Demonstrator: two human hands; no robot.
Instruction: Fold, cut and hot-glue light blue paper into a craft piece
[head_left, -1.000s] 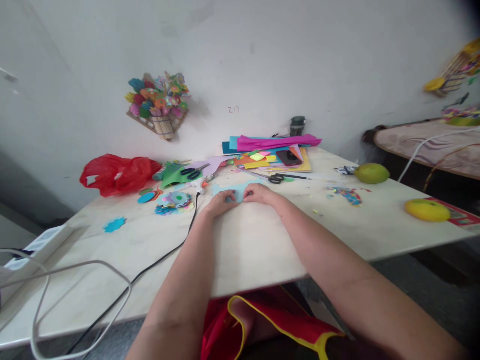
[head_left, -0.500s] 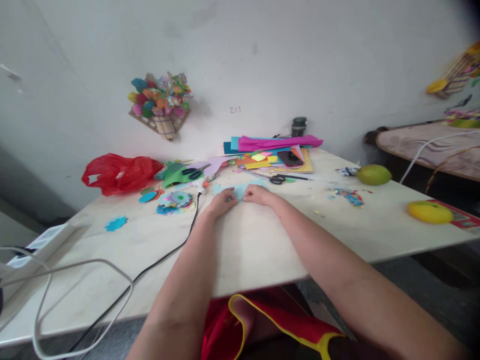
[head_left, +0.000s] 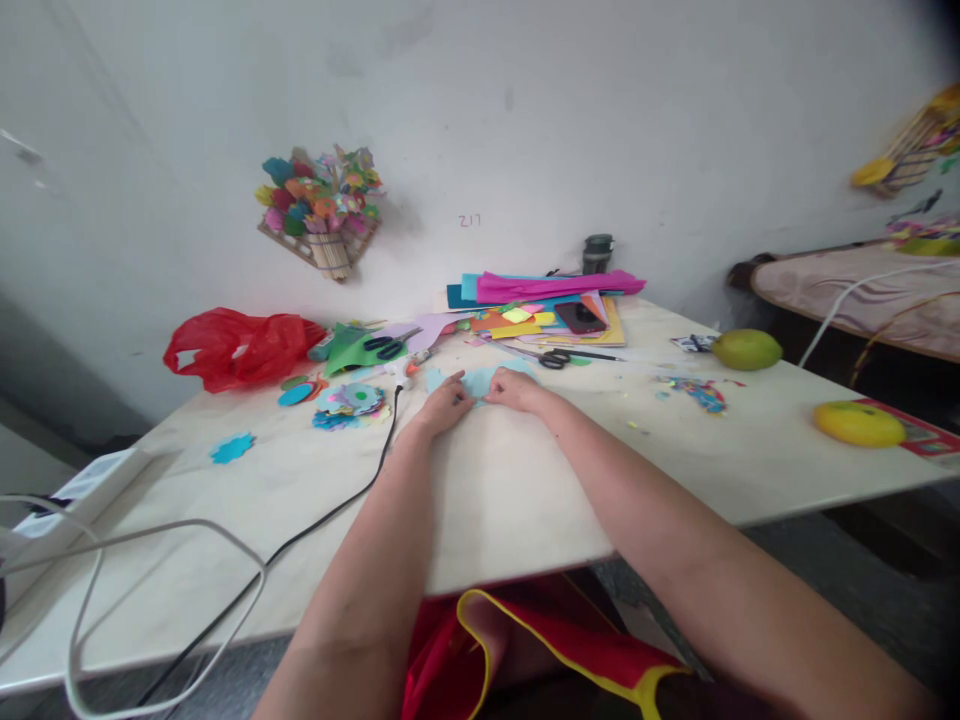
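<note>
Through the head camera, the only view I have, I watch two bare hands meet over a light-blue sheet (head_left: pixel 478 382) that lies on the pale table (head_left: pixel 517 500), between them and partly hidden under both. The left hand (head_left: pixel 448 403) has its fingers bent down at the sheet's near left part; the right hand (head_left: pixel 516 390) is curled, knuckles up, fingertips on the right part. Whether either truly pinches the sheet or only presses it, I cannot tell from here.

As for progress, I judge the shaping of smaller pieces well advanced: a pile of flower cutouts (head_left: pixel 350 402) sits to the left, with a blue flower cutout (head_left: pixel 233 447) apart from it and a blue disc (head_left: pixel 295 394) just behind. Coloured scraps (head_left: pixel 697 394) lie to the right, which suggests plenty of cutting is done. The sheet itself seems to be mid-handling, and I see no finished form in it. Both pairs of scissors, the near scissors (head_left: pixel 553 358) and the green-side scissors (head_left: pixel 385 346), lie unheld, as does what looks like a glue gun (head_left: pixel 405 372).
</note>
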